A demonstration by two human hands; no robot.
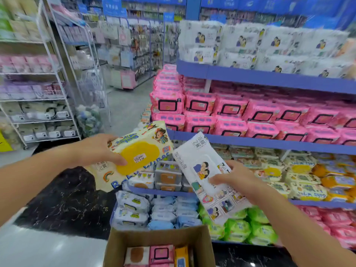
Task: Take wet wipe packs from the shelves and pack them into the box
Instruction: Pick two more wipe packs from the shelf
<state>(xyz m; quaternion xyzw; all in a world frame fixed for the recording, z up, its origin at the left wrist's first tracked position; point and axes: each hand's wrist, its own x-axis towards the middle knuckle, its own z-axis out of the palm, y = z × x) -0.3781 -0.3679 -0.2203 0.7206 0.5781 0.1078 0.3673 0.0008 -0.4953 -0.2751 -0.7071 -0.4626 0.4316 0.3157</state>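
My left hand (96, 149) grips a cream baby wipes pack with a yellow lid (134, 153), held up at centre left. My right hand (237, 180) holds a white wipe pack with cartoon pictures (208, 176), tilted, just right of centre. Both packs hang in the air above the open cardboard box (158, 237) at the bottom centre. Inside the box stand a brown-lidded pack (137, 255), a pink pack (161, 254) and an orange pack (181, 257).
Blue shelves (269, 78) on the right carry white packs on top, pink packs (231, 112) below, then cream and yellow ones, with green (240, 226) and blue packs (165, 211) lowest. A white wire rack (57, 89) stands at the left beside an aisle with a dark marbled floor (63, 199).
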